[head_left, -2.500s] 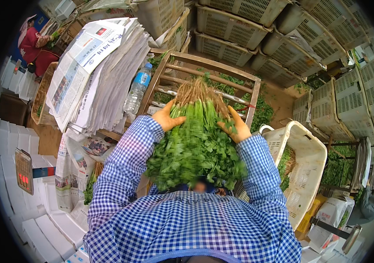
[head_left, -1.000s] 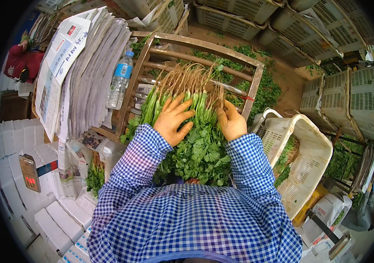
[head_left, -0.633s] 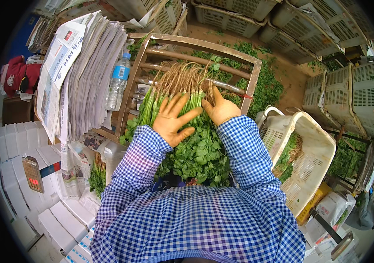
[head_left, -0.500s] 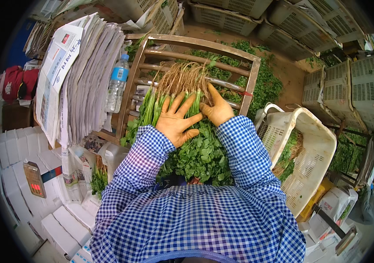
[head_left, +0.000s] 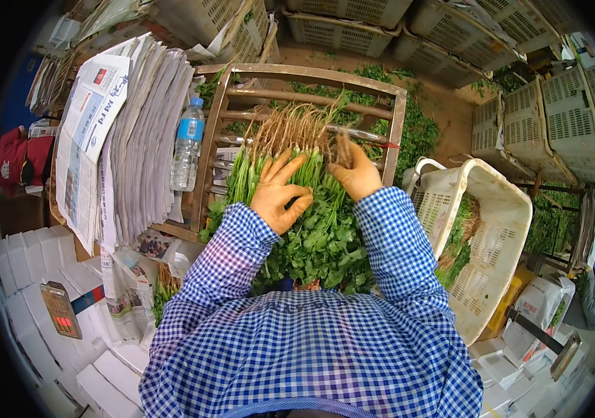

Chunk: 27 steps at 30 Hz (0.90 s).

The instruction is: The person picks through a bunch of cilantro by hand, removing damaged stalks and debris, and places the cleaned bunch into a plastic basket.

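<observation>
A thick layer of coriander (head_left: 318,240) lies before me on a brown metal rack, leaves toward my body and pale brown roots (head_left: 290,125) pointing away. My left hand (head_left: 278,202) rests on the stems, some fingers stretched flat across them. Its index finger bends round toward the thumb, leaving a small gap. On the right of the bunch, my right hand (head_left: 357,174) is closed on coriander stems near the root end. Its fingertips and the roots there are smeared by motion. Both hands look gloved in tan.
The barred rack (head_left: 400,129) frames the bunch. Left stand a plastic water bottle (head_left: 187,150) and a tall newspaper stack (head_left: 137,132). On the right is a white crate (head_left: 496,244) holding greens. Stacked crates (head_left: 541,125) and loose greens on the floor (head_left: 419,125) lie beyond.
My left index finger and thumb have drawn together, and the hand has less spread. My right hand has shifted slightly right, its fingers now closed on stems by the roots.
</observation>
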Each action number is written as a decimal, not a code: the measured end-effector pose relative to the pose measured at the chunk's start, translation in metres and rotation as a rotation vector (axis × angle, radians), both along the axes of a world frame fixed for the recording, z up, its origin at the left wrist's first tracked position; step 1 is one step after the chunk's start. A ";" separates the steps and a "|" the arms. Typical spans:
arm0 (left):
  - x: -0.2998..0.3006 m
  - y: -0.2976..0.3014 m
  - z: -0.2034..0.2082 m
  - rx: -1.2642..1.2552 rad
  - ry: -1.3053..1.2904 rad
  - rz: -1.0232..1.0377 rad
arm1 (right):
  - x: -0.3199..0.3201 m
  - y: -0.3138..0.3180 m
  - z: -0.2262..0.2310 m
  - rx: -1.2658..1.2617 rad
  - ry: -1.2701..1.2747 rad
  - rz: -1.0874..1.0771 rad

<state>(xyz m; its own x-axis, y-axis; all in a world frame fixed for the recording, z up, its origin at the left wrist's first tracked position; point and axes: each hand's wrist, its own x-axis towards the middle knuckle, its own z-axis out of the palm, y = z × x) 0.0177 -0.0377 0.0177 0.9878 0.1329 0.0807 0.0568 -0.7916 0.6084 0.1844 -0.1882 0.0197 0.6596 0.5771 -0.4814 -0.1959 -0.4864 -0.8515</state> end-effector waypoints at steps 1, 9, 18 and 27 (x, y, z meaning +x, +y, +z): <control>0.000 0.000 0.000 -0.021 -0.033 0.006 | 0.002 0.005 -0.011 0.000 -0.001 0.103; -0.004 0.004 0.002 -0.089 -0.053 0.057 | -0.001 0.008 0.008 -0.267 -0.184 0.245; -0.003 0.002 0.002 -0.089 -0.039 0.058 | -0.002 -0.004 0.001 -0.114 -0.084 0.107; -0.003 0.003 -0.001 -0.105 -0.057 0.079 | 0.000 0.002 0.007 -0.283 -0.167 0.143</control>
